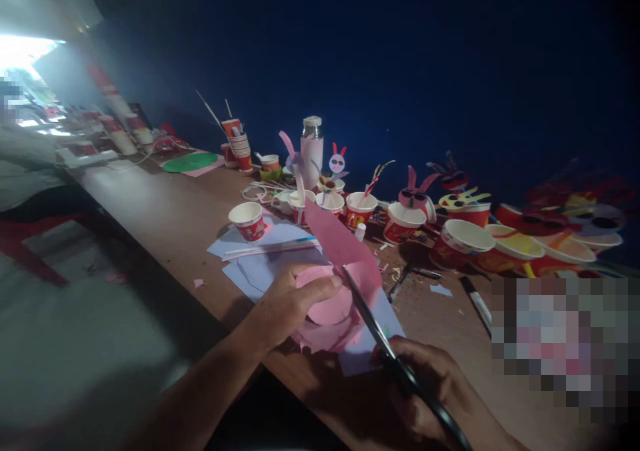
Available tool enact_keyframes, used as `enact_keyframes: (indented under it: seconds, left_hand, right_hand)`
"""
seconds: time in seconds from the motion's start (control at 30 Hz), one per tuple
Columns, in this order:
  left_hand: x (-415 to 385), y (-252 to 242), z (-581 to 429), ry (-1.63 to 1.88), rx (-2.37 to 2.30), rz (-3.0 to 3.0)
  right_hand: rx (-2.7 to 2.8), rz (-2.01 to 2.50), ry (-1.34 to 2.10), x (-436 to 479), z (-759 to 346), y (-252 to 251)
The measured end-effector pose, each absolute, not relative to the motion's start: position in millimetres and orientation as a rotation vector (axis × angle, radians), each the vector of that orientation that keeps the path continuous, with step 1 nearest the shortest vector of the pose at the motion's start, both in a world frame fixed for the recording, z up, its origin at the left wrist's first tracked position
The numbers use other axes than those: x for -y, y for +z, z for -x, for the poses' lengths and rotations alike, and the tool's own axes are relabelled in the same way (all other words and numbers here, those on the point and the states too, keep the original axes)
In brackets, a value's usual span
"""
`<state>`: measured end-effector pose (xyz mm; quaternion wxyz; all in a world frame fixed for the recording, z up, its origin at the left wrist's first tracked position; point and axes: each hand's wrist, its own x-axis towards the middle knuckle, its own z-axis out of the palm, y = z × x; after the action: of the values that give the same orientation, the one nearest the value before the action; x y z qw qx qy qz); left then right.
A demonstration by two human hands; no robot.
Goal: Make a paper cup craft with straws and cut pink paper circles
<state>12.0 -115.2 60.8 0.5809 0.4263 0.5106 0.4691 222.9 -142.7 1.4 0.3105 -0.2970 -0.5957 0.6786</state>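
Pink paper (345,244) with a cut curved edge is gripped by my left hand (295,301), thumb on top of a rounded pink piece (327,304). A long strip of the paper rises toward the paper cups. My right hand (435,377) is closed round the black handles of a pair of scissors (370,321). The blades point up and left, their tips at the paper beside my left thumb. Under the pink paper lie pale blue sheets (250,271). The fingers of my left hand beneath the paper are hidden.
Several red-and-white paper cups (405,221) line the back, some holding paper rabbit faces (415,194). A flask (313,151) stands behind them. A black marker (477,304), a pen (400,284) and paper scraps lie at right. The table's edge (200,304) runs diagonally at left, near a red stool (35,244).
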Motion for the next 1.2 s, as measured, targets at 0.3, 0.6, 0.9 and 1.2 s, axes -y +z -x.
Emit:
enact_keyframes:
  seconds: [0.3,0.6,0.9,1.2]
  left_hand:
    - [117,68,-13,1.076,-1.233,-1.256]
    - [118,65,-13,1.206,-1.299,-1.43]
    - [118,77,-14,1.353,-1.196,-1.729]
    - [100,122,31,1.304,-0.964,-1.294]
  right_hand:
    - [1.568,0.79,1.824,145,-225,-2]
    - [1.587,0.817,1.811,145,-229,-10]
    - [1.547,0.754,1.897,145,-224,-3]
    - [1.636,0.767,1.917,149,-225,27]
